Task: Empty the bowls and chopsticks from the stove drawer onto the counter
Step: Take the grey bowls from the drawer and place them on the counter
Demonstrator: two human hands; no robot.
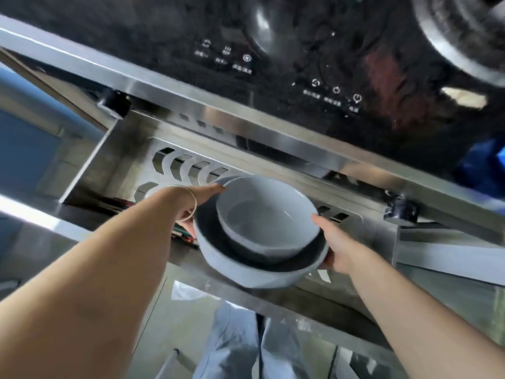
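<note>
A small grey bowl (262,214) sits nested inside a larger grey bowl (246,272) with a dark inside. Both are lifted above the open stainless stove drawer (131,165). My left hand (196,198), with a thin bracelet at the wrist, grips the stack's left rim. My right hand (336,242) holds the right rim, thumb over the edge. Below my left wrist, some red and dark chopsticks (183,233) lie in the drawer, mostly hidden by the bowls.
The black glass stove top (300,50) with touch controls spans the upper frame, with a steel burner ring (464,36) at the top right. Black knobs (113,103) (400,210) stick out of the stove front. Slotted vents line the drawer's back wall. My legs show below.
</note>
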